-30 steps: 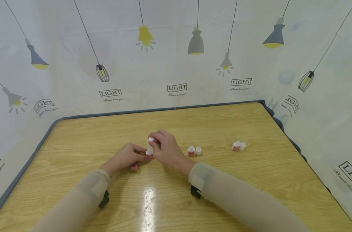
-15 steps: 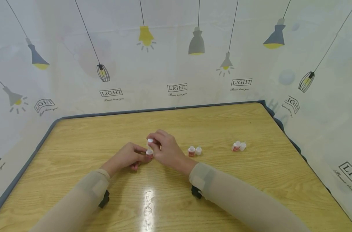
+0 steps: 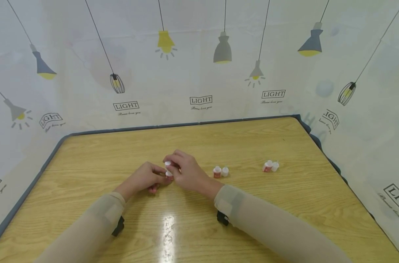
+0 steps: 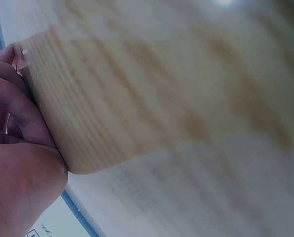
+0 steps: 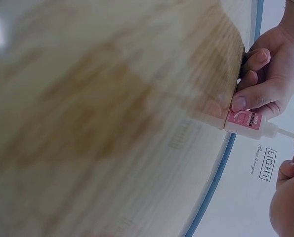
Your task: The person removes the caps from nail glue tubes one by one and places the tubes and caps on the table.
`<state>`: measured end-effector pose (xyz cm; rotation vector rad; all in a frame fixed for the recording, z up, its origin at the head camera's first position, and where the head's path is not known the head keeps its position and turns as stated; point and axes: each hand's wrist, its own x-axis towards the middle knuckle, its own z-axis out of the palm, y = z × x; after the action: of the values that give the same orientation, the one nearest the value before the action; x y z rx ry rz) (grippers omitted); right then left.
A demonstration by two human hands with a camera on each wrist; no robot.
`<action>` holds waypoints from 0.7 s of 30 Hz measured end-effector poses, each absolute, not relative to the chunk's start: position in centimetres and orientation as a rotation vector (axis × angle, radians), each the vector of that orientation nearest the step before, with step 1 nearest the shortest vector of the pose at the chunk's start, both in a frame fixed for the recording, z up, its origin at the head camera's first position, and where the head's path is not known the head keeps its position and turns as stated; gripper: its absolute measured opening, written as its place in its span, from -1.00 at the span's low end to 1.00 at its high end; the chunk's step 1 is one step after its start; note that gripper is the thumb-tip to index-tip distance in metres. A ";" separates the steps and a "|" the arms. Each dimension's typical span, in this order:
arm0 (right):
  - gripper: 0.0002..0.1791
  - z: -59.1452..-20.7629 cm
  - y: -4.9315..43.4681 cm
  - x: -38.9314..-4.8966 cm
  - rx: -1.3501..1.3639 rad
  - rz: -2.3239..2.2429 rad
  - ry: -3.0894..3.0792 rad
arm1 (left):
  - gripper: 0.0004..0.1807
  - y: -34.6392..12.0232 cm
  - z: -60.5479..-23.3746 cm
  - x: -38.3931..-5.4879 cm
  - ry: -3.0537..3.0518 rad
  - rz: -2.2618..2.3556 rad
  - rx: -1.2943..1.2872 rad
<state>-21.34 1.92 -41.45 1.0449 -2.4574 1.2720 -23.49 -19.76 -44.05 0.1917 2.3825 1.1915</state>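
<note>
My left hand [image 3: 147,178] holds a small white bottle [image 5: 243,129] with a pink-red label, upright on the table. In the right wrist view its thumb and fingertips grip the base. Above it, my right hand [image 3: 186,170] pinches a white cap [image 3: 168,163] between thumb and fingers. A thin pale stem [image 5: 286,133] spans the gap between cap and bottle neck; its tip is hidden in the neck. The left wrist view shows curled fingers of the left hand [image 4: 18,103], and the bottle is mostly hidden there.
On the wooden table [image 3: 252,212], a similar bottle [image 3: 217,172] stands beside a white cap [image 3: 225,171] to the right. Farther right is another bottle [image 3: 268,166] with a white cap [image 3: 275,166] against it. A lamp-patterned cloth [image 3: 173,80] rises behind the table.
My right hand has come down and slightly left with the cap, bringing it closer to the bottle's neck. The left hand and bottle stay in place.
</note>
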 end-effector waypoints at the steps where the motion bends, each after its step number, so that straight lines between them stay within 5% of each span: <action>1: -0.80 -41.4 1.9 -21.3 1.051 1.276 -2.458 | -0.61 -19.8 -44.0 -23.5 2.382 1.192 0.196; 21: -0.82 -41.3 2.5 -21.5 1.005 1.358 -2.317 | -0.64 -19.7 -43.5 -23.2 2.331 1.225 0.201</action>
<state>-21.49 2.50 -41.32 1.0046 -2.3166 1.3576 -23.23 -19.67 -43.52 0.2014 2.3312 1.2247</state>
